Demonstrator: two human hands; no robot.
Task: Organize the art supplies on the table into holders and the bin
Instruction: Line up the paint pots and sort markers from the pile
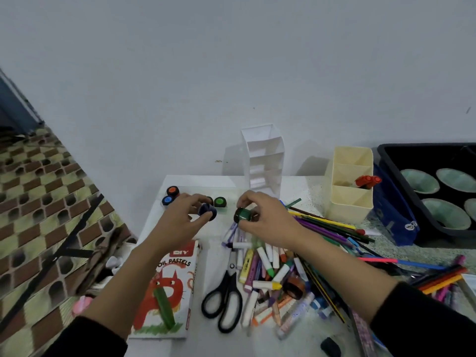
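- Now on paint pots: my left hand [180,217] pinches a dark blue pot [207,212], my right hand [268,220] grips a green pot [243,214], both mid-worktop [309,186] near the loose pots [220,201].
- Next, I judge: carry both right to the bin [422,157], clearing the cream holder [351,202].
- Left worktop edge is close; the pastel pile [270,274] crowds the near side.

You're in a home room: a desk [316,186] strewn with art supplies [270,274] against a bare wall [231,60], patterned floor tiles [38,189] at nine o'clock.
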